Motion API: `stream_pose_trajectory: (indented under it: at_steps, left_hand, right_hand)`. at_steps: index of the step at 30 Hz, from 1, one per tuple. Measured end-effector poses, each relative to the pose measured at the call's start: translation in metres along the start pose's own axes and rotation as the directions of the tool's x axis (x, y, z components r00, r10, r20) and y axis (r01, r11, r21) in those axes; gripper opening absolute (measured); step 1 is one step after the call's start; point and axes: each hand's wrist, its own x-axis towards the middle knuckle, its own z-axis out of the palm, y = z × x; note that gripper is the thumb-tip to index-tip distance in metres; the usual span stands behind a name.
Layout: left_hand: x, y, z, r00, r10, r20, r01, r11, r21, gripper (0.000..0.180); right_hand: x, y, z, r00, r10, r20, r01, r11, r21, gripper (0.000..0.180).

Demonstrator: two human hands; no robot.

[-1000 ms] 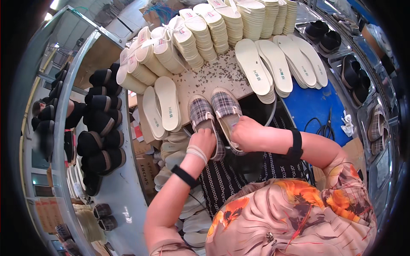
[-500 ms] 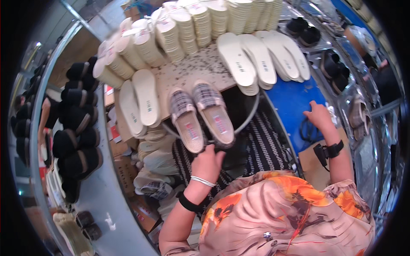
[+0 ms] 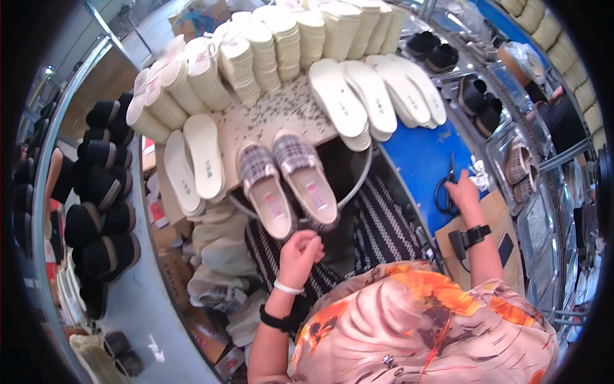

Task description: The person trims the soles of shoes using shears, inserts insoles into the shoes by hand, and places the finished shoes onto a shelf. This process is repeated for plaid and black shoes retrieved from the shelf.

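Two plaid slip-on shoes, the left shoe (image 3: pixel 265 189) and the right shoe (image 3: pixel 307 179), rest side by side at the near edge of the worktable, toes pointing away. My left hand (image 3: pixel 299 257) is just below their heels, fingers curled in toward the thumb; anything inside them is hidden. Over the blue surface, my right hand (image 3: pixel 463 194) has its fingers on the black handles of a pair of scissors (image 3: pixel 442 196), whose blades point away from me. Loose cream insoles (image 3: pixel 206 157) lie left of the shoes.
Stacked cream insoles (image 3: pixel 288 48) line the back of the worktable (image 3: pixel 256 118). More insoles (image 3: pixel 339 96) lie at the right by the blue surface (image 3: pixel 409 157). Black shoes (image 3: pixel 105 211) fill a shelf on the left. A cardboard piece (image 3: pixel 470 240) lies below my right hand.
My right hand has come down from above the scissors onto their handles. My left hand's fingers have curled in and sit slightly below the heels. The whole view has shifted a little.
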Motion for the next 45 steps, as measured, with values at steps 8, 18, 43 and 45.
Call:
stream_pose_trajectory:
  at_steps: [8, 18, 43, 45]
  left_hand:
    - [0.002, -0.018, -0.008, 0.996, 0.085, -0.039, -0.065, 0.931, 0.359, 0.017]
    - [0.005, -0.023, -0.011, 0.981, 0.192, -0.011, -0.171, 0.897, 0.408, 0.017]
    - [-0.004, -0.030, -0.027, 0.967, -0.179, 0.181, 0.235, 0.902, -0.363, 0.020]
    - [-0.001, -0.031, -0.030, 0.957, -0.189, 0.218, 0.263, 0.884, -0.386, 0.020]
  right_hand:
    - [0.011, -0.014, -0.013, 0.972, 0.114, 0.204, -0.125, 0.991, 0.041, 0.055]
    - [0.022, 0.032, 0.018, 0.977, -0.038, 0.212, -0.051, 0.915, 0.399, 0.059]
    - [-0.111, -0.179, -0.035, -0.186, -0.561, 0.807, -0.213, 0.825, 0.524, 0.044]
    - [-0.116, -0.185, -0.030, -0.156, -0.578, 0.801, -0.301, 0.800, 0.519, 0.040]
